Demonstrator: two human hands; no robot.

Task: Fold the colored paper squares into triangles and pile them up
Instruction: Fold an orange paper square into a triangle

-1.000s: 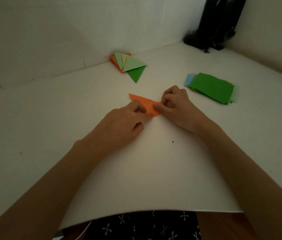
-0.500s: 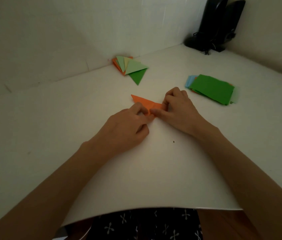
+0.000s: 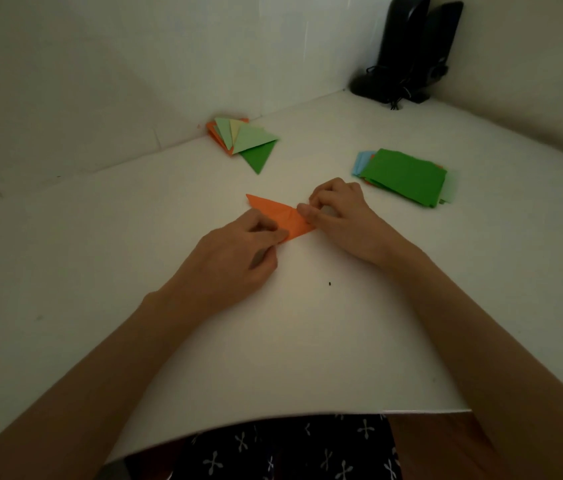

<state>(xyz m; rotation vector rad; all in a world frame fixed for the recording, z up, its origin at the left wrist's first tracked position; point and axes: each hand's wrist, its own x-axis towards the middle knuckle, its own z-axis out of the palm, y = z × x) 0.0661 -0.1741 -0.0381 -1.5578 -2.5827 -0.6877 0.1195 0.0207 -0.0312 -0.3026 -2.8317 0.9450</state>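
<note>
While left hand (image 3: 238, 251), finished triangle pile (image 3: 245, 140) well beyond it, pinches orange paper triangle (image 3: 280, 216) flat on table (image 3: 100, 271), right hand (image 3: 339, 216) pinches its other end, probably sharpening crease; unfolded squares stack (image 3: 404, 176) just beyond right hand, handy.

Dim, murky frame, grey-green cast. Brightest patch on desk (image 3: 311, 306) just below centre; light fades outward. Heavy vignette: corners at 5 and 7 o'clock near black, forearms there in deep shade. Soft shadow under left hand (image 3: 235, 254). Black object (image 3: 408, 50) at 1 o'clock mere silhouette. Orange paper (image 3: 282, 216) dulled, creases barely readable. Wide-angle warp: desk front edge bows into arc at 6 o'clock, wall (image 3: 100, 81) seam bends at 10 o'clock. Detail soft, grainy throughout.
</note>
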